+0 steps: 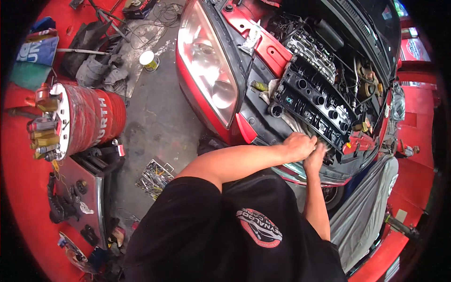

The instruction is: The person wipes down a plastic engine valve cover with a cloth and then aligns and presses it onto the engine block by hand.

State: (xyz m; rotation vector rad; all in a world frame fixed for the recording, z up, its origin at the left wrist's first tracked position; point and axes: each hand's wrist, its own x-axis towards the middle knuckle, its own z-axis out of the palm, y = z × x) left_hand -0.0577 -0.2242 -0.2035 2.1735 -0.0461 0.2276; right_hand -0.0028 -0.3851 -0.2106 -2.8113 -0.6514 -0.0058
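Note:
A black plastic valve cover (315, 101) rests with its inner side up across the front of the open engine bay. Close to its near edge my two hands come together, almost touching. My left hand (299, 146) is closed, its fingers curled in a pinch toward the right hand. Beside it my right hand (314, 161) is closed as well, fingertips raised. Something thin and pale shows blurred between them, too small to name. A round black oil filler cap (276, 110) lies at the cover's left end.
The engine's exposed cylinder head (312, 54) is behind the cover. A large headlight (209, 58) borders the bay on the left. On the floor are a metal tray of tools (155, 178) and a yellow-white can (149, 60). A red drum (96, 115) stands farther left.

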